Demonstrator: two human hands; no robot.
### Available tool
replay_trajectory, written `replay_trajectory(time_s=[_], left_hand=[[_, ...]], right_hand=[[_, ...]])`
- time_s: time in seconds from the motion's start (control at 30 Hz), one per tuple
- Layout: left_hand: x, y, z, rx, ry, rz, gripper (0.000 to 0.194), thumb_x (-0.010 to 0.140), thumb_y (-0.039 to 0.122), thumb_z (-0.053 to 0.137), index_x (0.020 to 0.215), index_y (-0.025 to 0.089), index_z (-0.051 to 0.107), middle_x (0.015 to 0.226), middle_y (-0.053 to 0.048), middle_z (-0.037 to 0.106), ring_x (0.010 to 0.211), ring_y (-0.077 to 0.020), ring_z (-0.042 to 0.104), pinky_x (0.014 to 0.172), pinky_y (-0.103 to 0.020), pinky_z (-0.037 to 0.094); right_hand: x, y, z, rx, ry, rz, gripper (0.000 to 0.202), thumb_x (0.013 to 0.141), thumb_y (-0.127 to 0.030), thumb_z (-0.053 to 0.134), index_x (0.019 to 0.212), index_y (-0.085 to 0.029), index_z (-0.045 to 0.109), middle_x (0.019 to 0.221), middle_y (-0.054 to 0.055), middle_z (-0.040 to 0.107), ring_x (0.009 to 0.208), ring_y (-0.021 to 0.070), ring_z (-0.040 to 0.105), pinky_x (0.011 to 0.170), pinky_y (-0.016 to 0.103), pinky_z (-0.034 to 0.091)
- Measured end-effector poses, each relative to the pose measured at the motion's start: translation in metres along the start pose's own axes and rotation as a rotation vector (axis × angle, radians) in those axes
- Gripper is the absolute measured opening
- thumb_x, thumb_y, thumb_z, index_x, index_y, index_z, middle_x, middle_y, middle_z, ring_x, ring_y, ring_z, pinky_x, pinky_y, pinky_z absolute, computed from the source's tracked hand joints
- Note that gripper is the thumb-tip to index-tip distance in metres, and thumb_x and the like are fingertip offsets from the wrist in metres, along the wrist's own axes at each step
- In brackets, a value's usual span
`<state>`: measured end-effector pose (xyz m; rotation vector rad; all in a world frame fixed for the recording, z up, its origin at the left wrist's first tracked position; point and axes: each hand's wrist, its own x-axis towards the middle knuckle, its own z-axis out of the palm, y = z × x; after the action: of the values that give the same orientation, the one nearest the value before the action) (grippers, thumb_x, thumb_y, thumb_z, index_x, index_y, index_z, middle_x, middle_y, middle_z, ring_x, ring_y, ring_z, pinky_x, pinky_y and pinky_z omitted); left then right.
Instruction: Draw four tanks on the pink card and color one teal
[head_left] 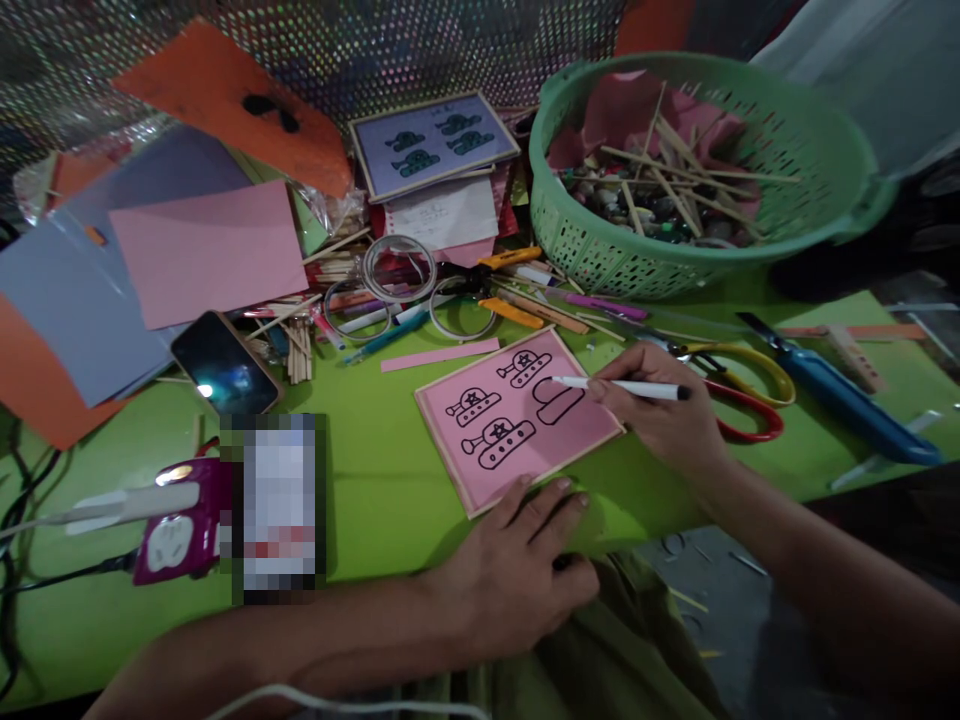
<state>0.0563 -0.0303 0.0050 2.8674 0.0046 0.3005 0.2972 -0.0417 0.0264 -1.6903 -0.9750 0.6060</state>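
Note:
A pink card (pixel 491 405) edged with thin wooden strips lies tilted on the green table. Several black tank drawings are on it; three carry stars, and one at the right is an outline of a dome over a rounded base. My right hand (pixel 664 405) is closed around a white marker (pixel 637 387) with a black end, its tip at the right-hand drawing. At the card's lower edge rests my left hand (pixel 525 560), fingers spread, the fingertips touching the border and nothing held in it.
Behind the card are tape rolls (pixel 398 268), pens and sticks. A green basket (pixel 637 255) stands at the back right. Scissors (pixel 750 415) and a blue cutter (pixel 855 400) lie right. Left are a phone (pixel 225 365), a purple socket block (pixel 180 520) and paper sheets (pixel 210 250).

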Motion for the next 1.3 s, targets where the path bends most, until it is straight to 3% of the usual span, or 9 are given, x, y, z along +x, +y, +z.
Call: replay_trajectory(time_s=[0.4,0.77,1.0,1.3], left_hand=[[0.0,-0.001,-0.002,-0.015,-0.017,0.006,0.032,0.088,0.042,0.076,0.106,0.023,0.057,0.149,-0.02,0.058,0.138,-0.0378,0.056,0.116,-0.056,0.034],[0.001,0.0,-0.002,-0.011,-0.009,-0.002,0.035,0.087,0.043,0.077,0.106,0.024,0.055,0.149,-0.02,0.057,0.138,-0.0374,0.056,0.117,-0.055,0.032],[0.001,0.0,-0.003,0.001,0.013,-0.001,0.027,0.091,0.04,0.071,0.105,0.024,0.055,0.148,-0.019,0.059,0.138,-0.0361,0.056,0.119,-0.054,0.026],[0.001,0.0,-0.001,0.006,0.01,-0.002,0.027,0.091,0.04,0.07,0.105,0.024,0.054,0.149,-0.018,0.058,0.139,-0.0354,0.055,0.121,-0.053,0.024]], right_hand=[[-0.001,0.002,-0.005,0.003,0.051,0.082,0.023,0.066,-0.024,0.081,0.065,-0.022,0.059,0.05,-0.006,0.051,0.045,0.0098,0.04,0.042,0.023,0.027],[-0.003,0.004,-0.008,-0.021,0.06,0.078,0.014,0.065,-0.025,0.073,0.063,-0.024,0.059,0.048,-0.005,0.05,0.042,0.0116,0.04,0.039,0.024,0.028],[-0.004,0.001,-0.011,-0.025,0.05,0.086,0.016,0.069,-0.019,0.073,0.064,-0.023,0.058,0.055,-0.003,0.053,0.051,0.0122,0.044,0.047,0.027,0.032],[-0.005,0.011,-0.01,0.035,0.022,0.034,0.021,0.077,-0.03,0.079,0.072,-0.025,0.059,0.057,-0.004,0.054,0.047,0.0124,0.043,0.043,0.026,0.031]])
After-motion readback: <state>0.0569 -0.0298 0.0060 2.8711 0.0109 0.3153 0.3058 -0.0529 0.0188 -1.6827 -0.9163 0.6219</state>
